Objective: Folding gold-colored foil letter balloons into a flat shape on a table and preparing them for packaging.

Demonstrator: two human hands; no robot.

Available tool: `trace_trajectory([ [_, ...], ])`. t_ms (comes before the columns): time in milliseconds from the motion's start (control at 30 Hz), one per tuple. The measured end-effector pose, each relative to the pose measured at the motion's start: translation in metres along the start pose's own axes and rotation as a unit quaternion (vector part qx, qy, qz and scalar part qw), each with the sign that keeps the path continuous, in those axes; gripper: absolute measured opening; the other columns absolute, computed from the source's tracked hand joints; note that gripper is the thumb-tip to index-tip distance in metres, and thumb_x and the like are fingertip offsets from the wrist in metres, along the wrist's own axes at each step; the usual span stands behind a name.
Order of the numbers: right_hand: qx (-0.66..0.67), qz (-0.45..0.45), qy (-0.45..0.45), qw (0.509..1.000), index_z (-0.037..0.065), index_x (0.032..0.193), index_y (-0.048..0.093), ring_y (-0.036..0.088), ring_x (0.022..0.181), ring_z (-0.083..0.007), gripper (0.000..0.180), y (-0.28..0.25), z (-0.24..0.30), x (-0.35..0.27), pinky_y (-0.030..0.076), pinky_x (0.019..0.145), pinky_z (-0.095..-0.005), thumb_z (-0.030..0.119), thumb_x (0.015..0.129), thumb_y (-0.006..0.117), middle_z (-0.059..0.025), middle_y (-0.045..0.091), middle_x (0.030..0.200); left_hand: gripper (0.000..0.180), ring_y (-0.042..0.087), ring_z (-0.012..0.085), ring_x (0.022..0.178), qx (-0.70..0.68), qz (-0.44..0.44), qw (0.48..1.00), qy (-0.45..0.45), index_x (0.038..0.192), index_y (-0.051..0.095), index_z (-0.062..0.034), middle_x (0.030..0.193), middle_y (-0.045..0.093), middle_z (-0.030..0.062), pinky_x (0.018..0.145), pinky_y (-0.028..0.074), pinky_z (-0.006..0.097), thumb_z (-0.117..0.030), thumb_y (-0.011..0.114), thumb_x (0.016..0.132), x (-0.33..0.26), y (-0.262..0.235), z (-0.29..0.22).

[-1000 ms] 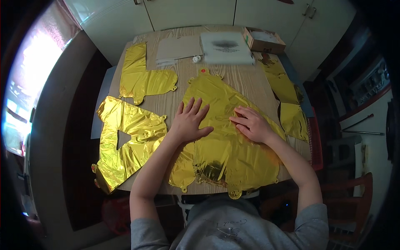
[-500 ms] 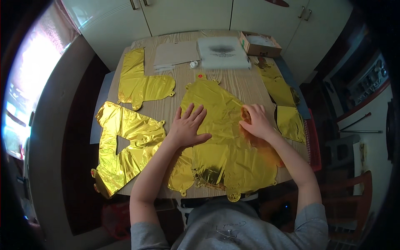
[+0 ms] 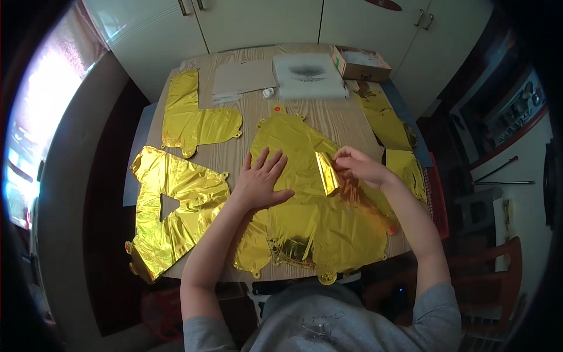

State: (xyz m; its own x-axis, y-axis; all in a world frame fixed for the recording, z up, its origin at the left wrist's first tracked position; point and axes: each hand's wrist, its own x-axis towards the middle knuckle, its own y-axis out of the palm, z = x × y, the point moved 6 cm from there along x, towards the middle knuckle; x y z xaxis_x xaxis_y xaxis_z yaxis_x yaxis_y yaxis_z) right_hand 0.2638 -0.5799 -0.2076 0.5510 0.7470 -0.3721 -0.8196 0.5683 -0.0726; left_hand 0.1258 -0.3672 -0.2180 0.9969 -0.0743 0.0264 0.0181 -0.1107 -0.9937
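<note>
A large flat gold foil balloon [image 3: 293, 218] lies across the front middle of the table. My left hand [image 3: 262, 183] rests palm down on it, fingers spread. At the balloon's right side, my right hand [image 3: 365, 169] is closed in a pinch on its foil, beside a bright lifted fold [image 3: 326, 174]. The exact grip point is partly hidden by my fingers. To the left lies a shiny foil balloon with a triangular hole [image 3: 196, 190]. Farther back on the left is an L-shaped gold foil balloon [image 3: 196, 120].
More gold foil [image 3: 394, 130] lies along the table's right edge. At the back are a grey-brown board [image 3: 245, 76], a clear plastic packet [image 3: 311, 79], a small white roll [image 3: 268, 92] and an open cardboard box [image 3: 362, 66]. A red basket [image 3: 436, 196] stands beside the table.
My right hand has shifted slightly left and turned, and a bright fold of foil now stands up beside its fingers. My left hand stays flat on the balloon.
</note>
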Motion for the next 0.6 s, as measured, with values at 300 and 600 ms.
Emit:
trace_trajectory([
  [300,0.269,0.115,0.123,0.948,0.005,0.127,0.049,0.047,0.058,-0.0064,0.045,0.024,-0.018,-0.017,0.036,0.046,-0.0174,0.042,0.101,0.045,-0.0049,0.058,0.093,0.097,0.017,0.0333,0.148,-0.001,0.008,1.000,-0.004,0.152,0.030,-0.0107,0.159,0.027,0.0087,0.118,0.010,0.058,-0.073,0.049,0.080,0.000,-0.002,0.000],
  [600,-0.389,-0.050,-0.182,0.902,0.004,0.111,0.067,0.060,0.106,-0.0292,0.025,0.036,0.008,-0.014,0.047,0.094,-0.0401,0.012,0.090,0.057,-0.0106,0.064,0.110,0.097,0.018,0.0340,0.148,-0.003,0.005,1.000,-0.003,0.151,0.030,-0.0099,0.158,0.027,0.0094,0.117,0.010,0.059,-0.074,0.049,0.080,-0.001,-0.001,0.000],
])
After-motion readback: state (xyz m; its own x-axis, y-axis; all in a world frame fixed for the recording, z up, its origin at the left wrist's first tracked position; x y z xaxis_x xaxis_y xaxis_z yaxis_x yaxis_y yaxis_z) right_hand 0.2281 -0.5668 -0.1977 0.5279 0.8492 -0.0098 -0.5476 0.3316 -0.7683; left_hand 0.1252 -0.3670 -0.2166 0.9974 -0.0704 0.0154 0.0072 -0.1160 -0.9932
